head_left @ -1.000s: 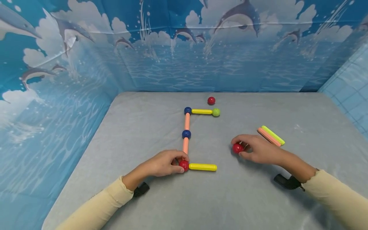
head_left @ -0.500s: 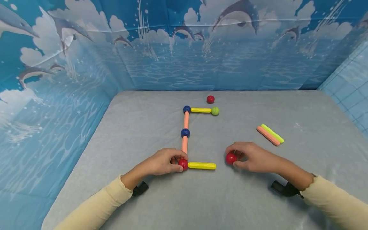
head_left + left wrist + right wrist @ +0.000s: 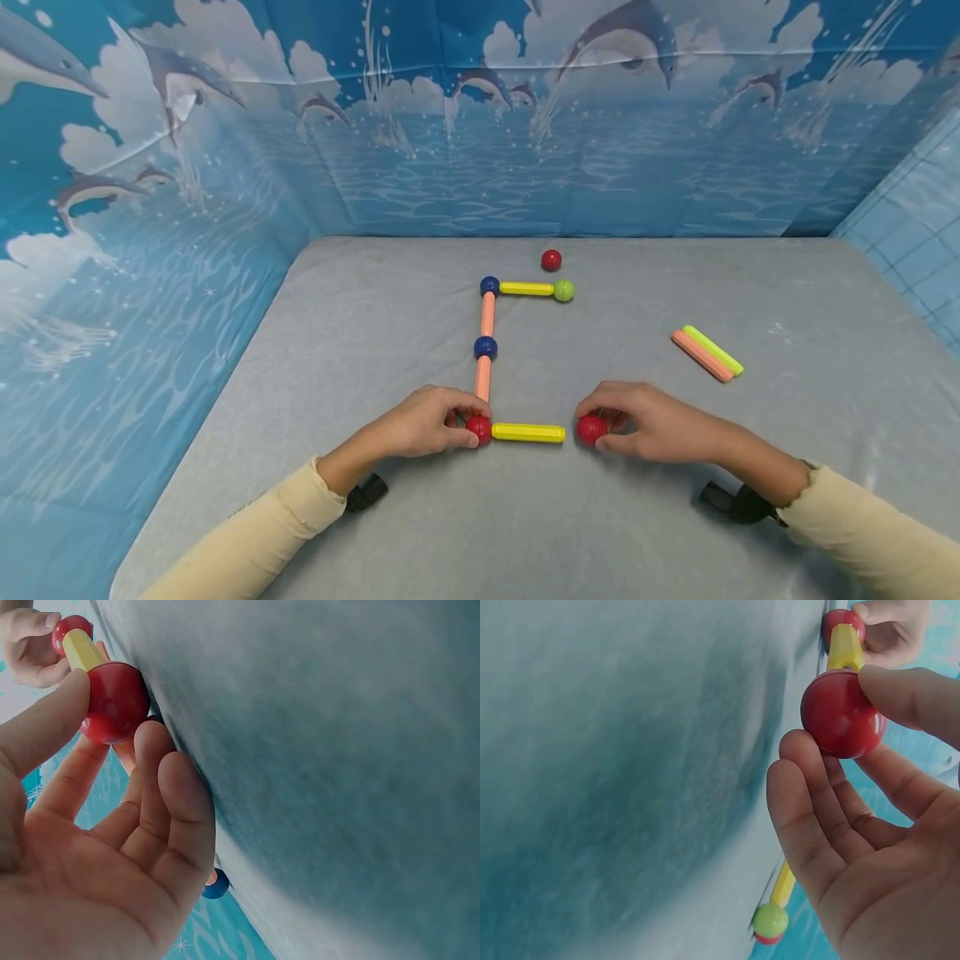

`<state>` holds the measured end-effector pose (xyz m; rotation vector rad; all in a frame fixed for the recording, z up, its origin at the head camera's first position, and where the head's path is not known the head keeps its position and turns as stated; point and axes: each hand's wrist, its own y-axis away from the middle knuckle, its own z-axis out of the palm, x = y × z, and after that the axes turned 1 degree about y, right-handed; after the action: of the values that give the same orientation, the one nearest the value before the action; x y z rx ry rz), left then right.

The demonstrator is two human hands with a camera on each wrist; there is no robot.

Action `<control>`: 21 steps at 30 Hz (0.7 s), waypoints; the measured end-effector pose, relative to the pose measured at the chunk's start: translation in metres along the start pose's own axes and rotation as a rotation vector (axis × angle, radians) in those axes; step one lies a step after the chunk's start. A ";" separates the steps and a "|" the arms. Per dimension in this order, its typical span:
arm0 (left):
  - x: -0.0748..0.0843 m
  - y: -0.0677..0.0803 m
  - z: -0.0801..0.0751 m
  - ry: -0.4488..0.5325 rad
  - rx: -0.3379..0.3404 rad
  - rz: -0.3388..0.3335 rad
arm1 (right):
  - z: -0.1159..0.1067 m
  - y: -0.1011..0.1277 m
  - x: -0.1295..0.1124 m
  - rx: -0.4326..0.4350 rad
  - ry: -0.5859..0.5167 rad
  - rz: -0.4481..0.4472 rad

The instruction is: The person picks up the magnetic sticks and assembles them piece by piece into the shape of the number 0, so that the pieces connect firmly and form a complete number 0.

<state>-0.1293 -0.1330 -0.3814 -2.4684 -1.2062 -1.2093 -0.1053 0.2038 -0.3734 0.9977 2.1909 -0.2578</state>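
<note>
My left hand (image 3: 431, 422) pinches a red ball (image 3: 117, 703) between thumb and fingers at the near corner of a ball-and-stick shape. From that ball a yellow stick (image 3: 528, 432) points right, and a pink stick (image 3: 483, 379) runs away to a blue ball (image 3: 485, 347). In my right hand (image 3: 652, 423) a second red ball (image 3: 842, 714) is pinched, a short gap from the yellow stick's free end. Beyond the blue ball, another pink stick (image 3: 488, 314) leads to a second blue ball (image 3: 490, 287), then a far yellow stick (image 3: 527, 288) ending in a green ball (image 3: 563, 290).
A loose red ball (image 3: 551, 260) lies behind the green one, near the table's back edge. To the right, a loose pink stick (image 3: 702, 356) and a yellow-green stick (image 3: 713, 350) lie side by side on the grey table (image 3: 360, 333). A dolphin-print curtain (image 3: 465, 167) hangs behind.
My right hand has moved left and nearer with its red ball, from beside the loose sticks to near the yellow stick's free end. The left hand has kept its grip in place.
</note>
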 end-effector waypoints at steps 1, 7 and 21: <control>0.000 0.000 0.000 -0.002 0.000 0.002 | 0.000 0.000 -0.001 -0.004 -0.005 -0.003; 0.001 0.000 0.000 0.000 -0.005 -0.003 | 0.005 -0.002 0.000 -0.015 -0.028 -0.021; 0.000 -0.001 0.000 0.006 -0.010 -0.003 | 0.013 -0.007 -0.003 -0.036 -0.050 -0.001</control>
<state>-0.1301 -0.1323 -0.3821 -2.4698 -1.2055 -1.2255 -0.1026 0.1914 -0.3815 0.9609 2.1436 -0.2398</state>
